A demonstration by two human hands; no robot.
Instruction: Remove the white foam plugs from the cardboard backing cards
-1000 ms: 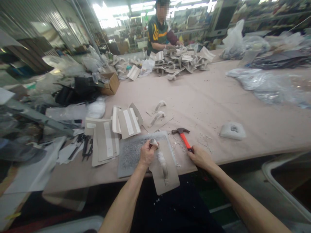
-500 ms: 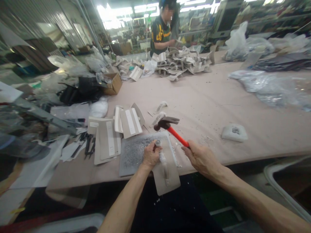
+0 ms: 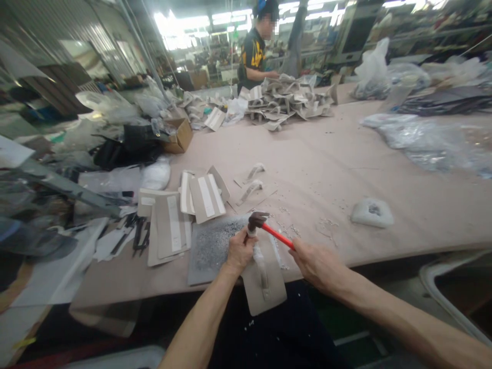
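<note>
My right hand is wrapped round the orange-red handle of a claw hammer. The hammer's dark head is down at the top of a short metal punch, apparently touching it. My left hand pinches this punch upright; its lower end is hidden by my fingers. Beneath lies a beige panel with a raised strap handle, partly on a dark, worn slab and jutting past the table's front edge.
Beige panels with white strips lie left of the slab. Two loose strap handles rest beyond it. A translucent block with small bits sits right. Across the table, a person stands behind a panel heap.
The hammer has swung down from above onto the punch, with my right hand lowered slightly. My left hand keeps its place. The person across the table has lowered their hands towards the heap.
</note>
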